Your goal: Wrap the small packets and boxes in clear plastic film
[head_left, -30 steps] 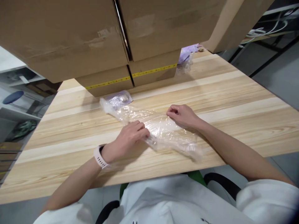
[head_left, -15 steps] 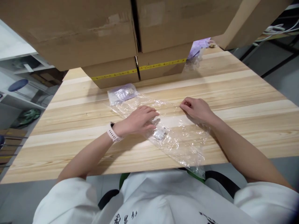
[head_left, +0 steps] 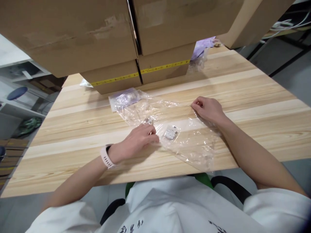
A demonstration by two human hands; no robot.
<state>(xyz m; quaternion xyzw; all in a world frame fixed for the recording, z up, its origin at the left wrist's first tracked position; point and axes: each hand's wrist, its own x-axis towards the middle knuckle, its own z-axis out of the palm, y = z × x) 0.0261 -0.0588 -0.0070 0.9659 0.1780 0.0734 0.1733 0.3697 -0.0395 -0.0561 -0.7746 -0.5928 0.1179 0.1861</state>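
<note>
A clear plastic bag [head_left: 184, 139] lies spread flat on the wooden table [head_left: 255, 97]. Inside it I see a small metal part [head_left: 170, 133] and another small part [head_left: 147, 121] near my fingers. My left hand [head_left: 139, 139], with a pale watch on its wrist, presses on the bag's near left edge with curled fingers. My right hand [head_left: 208, 108] pinches the bag's far right edge. A smaller packet with a purple label [head_left: 124, 98] lies just beyond the bag.
Stacked cardboard boxes [head_left: 136, 42] with yellow tape stand at the back of the table, overhanging it. Another purple packet [head_left: 202, 48] lies behind them at right. Shelves and a blue stool [head_left: 16, 93] are at the left, cables at the far right.
The bag went from bunched up to spread flat. My left hand slid back toward the near edge, uncovering the small metal part; my right hand kept its hold on the far edge.
</note>
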